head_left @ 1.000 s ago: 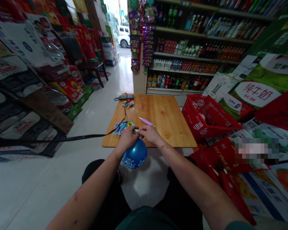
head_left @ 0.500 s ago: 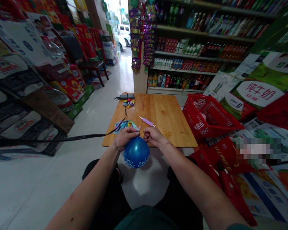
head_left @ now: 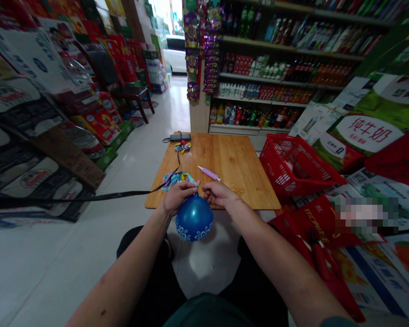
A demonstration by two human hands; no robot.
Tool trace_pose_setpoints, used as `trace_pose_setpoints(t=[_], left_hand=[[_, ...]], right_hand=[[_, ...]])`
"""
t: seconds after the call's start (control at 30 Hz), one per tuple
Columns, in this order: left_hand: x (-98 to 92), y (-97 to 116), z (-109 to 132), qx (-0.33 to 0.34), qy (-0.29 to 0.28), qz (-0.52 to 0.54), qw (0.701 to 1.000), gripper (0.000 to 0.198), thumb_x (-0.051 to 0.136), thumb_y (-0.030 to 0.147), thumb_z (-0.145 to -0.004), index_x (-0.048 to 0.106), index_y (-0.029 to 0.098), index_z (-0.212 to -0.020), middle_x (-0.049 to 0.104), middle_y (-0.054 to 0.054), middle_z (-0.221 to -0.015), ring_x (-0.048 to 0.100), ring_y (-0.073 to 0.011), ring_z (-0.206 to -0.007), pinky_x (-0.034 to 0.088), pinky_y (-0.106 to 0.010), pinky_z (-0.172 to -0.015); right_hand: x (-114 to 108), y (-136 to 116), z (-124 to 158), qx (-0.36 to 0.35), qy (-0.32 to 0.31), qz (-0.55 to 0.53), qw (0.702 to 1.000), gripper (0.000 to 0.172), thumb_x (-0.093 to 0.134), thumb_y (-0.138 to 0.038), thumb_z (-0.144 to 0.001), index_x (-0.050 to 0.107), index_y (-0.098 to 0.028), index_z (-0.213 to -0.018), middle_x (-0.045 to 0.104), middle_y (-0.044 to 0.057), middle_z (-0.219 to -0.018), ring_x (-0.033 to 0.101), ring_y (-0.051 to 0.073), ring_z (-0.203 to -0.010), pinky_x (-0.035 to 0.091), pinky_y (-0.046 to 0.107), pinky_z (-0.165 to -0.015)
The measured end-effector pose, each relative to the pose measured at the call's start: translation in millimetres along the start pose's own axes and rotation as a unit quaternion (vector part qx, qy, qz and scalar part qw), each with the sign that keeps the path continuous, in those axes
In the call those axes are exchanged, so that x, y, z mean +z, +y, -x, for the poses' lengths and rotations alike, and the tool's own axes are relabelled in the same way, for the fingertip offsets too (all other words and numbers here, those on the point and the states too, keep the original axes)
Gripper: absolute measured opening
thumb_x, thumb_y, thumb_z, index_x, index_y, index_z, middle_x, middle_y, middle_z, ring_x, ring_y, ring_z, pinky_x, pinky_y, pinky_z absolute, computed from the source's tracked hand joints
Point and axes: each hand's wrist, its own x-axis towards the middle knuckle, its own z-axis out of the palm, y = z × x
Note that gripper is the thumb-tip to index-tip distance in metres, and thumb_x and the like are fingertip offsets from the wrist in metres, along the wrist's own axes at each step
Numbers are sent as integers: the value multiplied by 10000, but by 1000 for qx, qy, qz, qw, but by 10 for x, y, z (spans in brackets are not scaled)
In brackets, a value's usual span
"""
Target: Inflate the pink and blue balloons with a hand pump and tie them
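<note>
A blue balloon (head_left: 194, 217) with a white flower print hangs inflated just off the near edge of the table, neck upward. My left hand (head_left: 180, 196) pinches its neck from the left. To the right of the neck, my right hand (head_left: 216, 193) has its fingers curled closed; whatever is between them is too small to make out. Behind my left hand lies a pile of uninflated balloons (head_left: 173, 178). A purple balloon pump (head_left: 209, 173) rests beyond my right hand, and several thin rubber bands (head_left: 237, 189) lie to its right.
The low wooden table (head_left: 231, 154) carries a grey device (head_left: 180, 137) with a black strap and a small bunch of balloons (head_left: 182, 146) at its far left. A red basket (head_left: 293, 168) stands on the right. Cartons and drink shelves (head_left: 266, 77) surround the spot.
The balloon has shifted very slightly down and right. My right hand has moved a little left, beside the neck. Outside the door, a different car is in view.
</note>
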Motion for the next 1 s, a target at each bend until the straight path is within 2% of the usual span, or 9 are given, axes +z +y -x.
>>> trace_pose_setpoints(t=[0.07,0.13,0.3,0.4,0.5,0.7,0.83,0.9,1.0], left_hand=[[46,77,19,66,-8,-124,990,205,786,344,-778,770,180,-899,746,-72,-935,669,-188,-830,511,-331,-830],[73,150,31,125,-25,-228,965,174,720,340,-838,783,208,-933,753,-62,-977,679,-207,-910,495,-340,-887],[85,264,55,178,-39,-355,917,192,659,279,-864,785,235,-1002,751,-52,-979,678,-225,-933,482,-349,-890],[89,290,82,185,-62,-367,909,241,595,215,-879,783,241,-1027,750,-53,-1012,672,-232,-989,467,-361,-931],[87,281,105,175,-67,-350,918,259,566,225,-903,785,242,-1038,756,-55,-1030,677,-231,-1004,465,-366,-950],[64,173,84,134,-48,-291,946,167,654,270,-863,794,230,-946,766,-52,-970,697,-218,-909,489,-356,-911],[77,113,64,123,-38,-281,951,152,668,280,-852,783,220,-932,763,-53,-956,698,-213,-906,494,-348,-896],[93,98,69,127,-26,-285,950,132,677,285,-839,760,203,-901,756,-52,-924,693,-205,-879,495,-334,-865],[118,87,83,127,9,-294,947,126,695,282,-804,674,174,-866,718,-37,-820,660,-182,-763,481,-296,-731]], right_hand=[[17,-20,-39,25,2,-18,1000,117,589,-171,-885,540,-179,-779,499,-41,-513,456,77,-422,343,158,-398],[31,-39,-66,42,2,-35,998,70,597,-188,-916,579,-164,-852,568,-23,-556,510,76,-446,382,149,-420],[20,-29,-92,55,-5,-66,996,79,626,-218,-944,605,-153,-903,617,-13,-586,565,81,-471,446,155,-462],[-8,11,-84,58,-13,-80,995,82,634,-206,-945,605,-147,-895,603,-18,-572,556,82,-468,464,163,-479],[-24,51,-57,62,-27,-90,994,85,646,-190,-937,607,-138,-882,605,-12,-587,556,84,-480,485,176,-502],[10,93,5,43,-21,-88,995,123,686,-200,-917,615,-129,-845,610,-4,-617,579,90,-519,493,187,-514],[25,118,20,18,-6,-74,997,164,728,-217,-885,615,-130,-804,600,-6,-614,575,86,-536,482,179,-517],[20,144,16,6,-2,-66,998,157,724,-224,-880,623,-129,-807,595,-8,-615,562,82,-534,478,179,-522],[11,196,0,-13,0,-50,999,105,704,-211,-864,644,-129,-834,616,5,-660,560,82,-557,478,185,-546]])
